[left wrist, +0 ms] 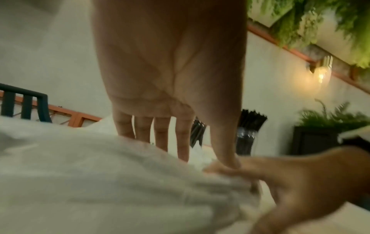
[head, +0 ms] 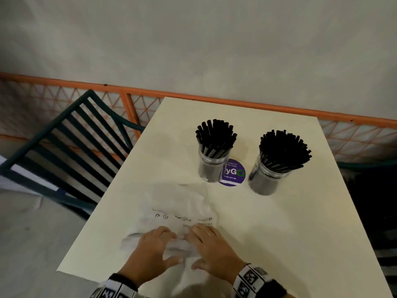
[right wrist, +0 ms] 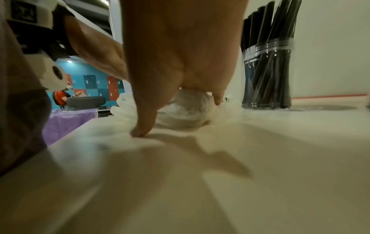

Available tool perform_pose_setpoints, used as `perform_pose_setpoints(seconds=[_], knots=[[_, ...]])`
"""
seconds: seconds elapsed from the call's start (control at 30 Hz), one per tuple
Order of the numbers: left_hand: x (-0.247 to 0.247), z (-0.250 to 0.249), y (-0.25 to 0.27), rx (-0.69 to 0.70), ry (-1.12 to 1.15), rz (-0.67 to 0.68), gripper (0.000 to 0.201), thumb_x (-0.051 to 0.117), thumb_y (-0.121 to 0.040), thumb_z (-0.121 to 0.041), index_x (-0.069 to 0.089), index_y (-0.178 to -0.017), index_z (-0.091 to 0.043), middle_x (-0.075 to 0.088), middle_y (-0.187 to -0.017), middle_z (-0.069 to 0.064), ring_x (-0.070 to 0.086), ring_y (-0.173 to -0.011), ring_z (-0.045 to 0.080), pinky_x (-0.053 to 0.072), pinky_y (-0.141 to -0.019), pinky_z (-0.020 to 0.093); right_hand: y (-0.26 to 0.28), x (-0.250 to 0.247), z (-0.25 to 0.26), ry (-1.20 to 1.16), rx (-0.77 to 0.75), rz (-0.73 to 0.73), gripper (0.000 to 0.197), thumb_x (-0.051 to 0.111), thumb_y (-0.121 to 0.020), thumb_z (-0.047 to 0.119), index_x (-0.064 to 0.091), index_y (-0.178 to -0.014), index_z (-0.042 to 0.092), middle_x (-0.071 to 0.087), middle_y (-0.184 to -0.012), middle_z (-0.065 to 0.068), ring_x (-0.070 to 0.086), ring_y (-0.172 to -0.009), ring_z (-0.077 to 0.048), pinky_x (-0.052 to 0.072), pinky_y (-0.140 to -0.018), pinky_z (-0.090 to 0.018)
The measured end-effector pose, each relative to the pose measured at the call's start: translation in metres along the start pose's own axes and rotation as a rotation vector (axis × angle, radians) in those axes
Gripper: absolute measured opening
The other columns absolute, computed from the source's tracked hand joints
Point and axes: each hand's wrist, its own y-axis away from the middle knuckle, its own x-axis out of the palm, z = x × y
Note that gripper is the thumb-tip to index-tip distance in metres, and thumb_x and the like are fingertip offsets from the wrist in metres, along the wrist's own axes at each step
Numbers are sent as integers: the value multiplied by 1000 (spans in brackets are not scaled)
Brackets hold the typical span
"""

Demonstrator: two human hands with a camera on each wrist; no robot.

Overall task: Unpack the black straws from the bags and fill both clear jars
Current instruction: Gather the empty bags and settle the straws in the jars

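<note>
Two clear jars stand on the cream table (head: 279, 233), the left jar (head: 211, 168) and the right jar (head: 266, 179), each packed with upright black straws (head: 283, 149). Crumpled clear plastic bags (head: 182, 203) lie near the front edge, with no straws visible inside. My left hand (head: 156, 246) presses on the plastic with straight fingers (left wrist: 160, 136). My right hand (head: 208, 246) cups a wad of bag (right wrist: 190, 107), thumb (right wrist: 142, 126) down on the plastic. The two thumbs touch.
A round purple sticker (head: 234, 175) sits on the table between the jars. A dark slatted chair (head: 64, 147) stands to the left of the table. An orange lattice railing (head: 133, 104) runs along the wall behind. The table's front edge lies just under my wrists.
</note>
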Motion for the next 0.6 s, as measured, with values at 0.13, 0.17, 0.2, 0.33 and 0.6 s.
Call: perform_pose_setpoints(seconds=[0.13, 0.17, 0.2, 0.33, 0.6], knots=[[34, -13, 15, 76, -186, 62, 60, 48, -53, -69, 50, -102, -35, 56, -101, -10, 62, -81, 5, 37, -80, 18, 22, 6, 2, 25, 90, -144, 37, 52, -77, 31, 50, -114, 30, 66, -109, 10, 60, -101, -10, 48, -88, -22], [39, -18, 17, 90, -203, 59, 60, 54, -49, -61, 51, -103, -34, 52, -101, -9, 61, -78, 5, 35, -80, 20, 28, 3, 0, -64, 106, -147, 35, 42, -82, 23, 48, -117, 25, 64, -113, 4, 58, -103, -17, 46, -89, -27], [43, -22, 19, 97, -221, 56, 58, 57, -49, -53, 51, -104, -34, 49, -100, -10, 61, -74, 4, 36, -77, 20, 36, -2, -2, -203, 121, -129, 33, 40, -86, 19, 46, -119, 22, 63, -114, -3, 57, -102, -23, 44, -86, -32], [52, -28, 23, 149, -139, 13, 47, 68, -57, -22, 44, -96, -37, 62, -78, -16, 60, -61, 2, 38, -65, 15, 66, -12, -11, -624, 226, -118, 21, 52, -88, 27, 48, -108, 22, 61, -101, 1, 59, -90, -19, 45, -75, -29], [26, -51, 5, -4, 246, 397, 12, 47, -86, -16, 44, -95, -22, 56, -94, 3, 53, -88, 23, 37, -73, 27, 93, 31, 33, 73, 60, -423, 42, 56, -71, 42, 51, -110, 30, 64, -106, 10, 54, -104, -10, 42, -101, -37]])
